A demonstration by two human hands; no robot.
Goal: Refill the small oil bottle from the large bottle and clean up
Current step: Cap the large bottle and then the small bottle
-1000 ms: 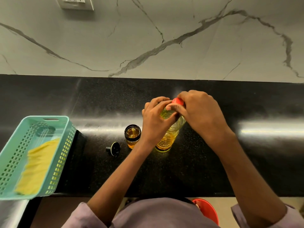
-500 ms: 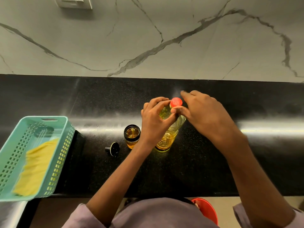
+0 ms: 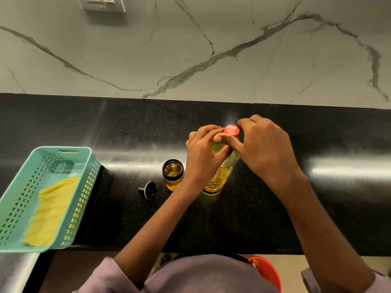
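The large clear bottle [image 3: 220,176] of yellow oil stands upright on the black counter [image 3: 232,218]. My left hand [image 3: 201,155] grips its upper body. My right hand [image 3: 260,144] pinches the bottle's red cap [image 3: 231,130] between thumb and fingers. Just left of the big bottle stands the small dark-rimmed oil bottle [image 3: 173,174], uncapped and holding amber oil. Its black lid [image 3: 148,189] lies on the counter a little further left.
A teal perforated basket [image 3: 84,166] with a yellow cloth [image 3: 48,212] inside sits at the counter's left end, overhanging the front edge. A marble wall with a socket [image 3: 101,4] rises behind. Below the counter edge, a red object [image 3: 268,271] is visible.
My right hand has drawn back off the top of the cap, exposing it, and now pinches it at the side. The left hand and both bottles have stayed in place.
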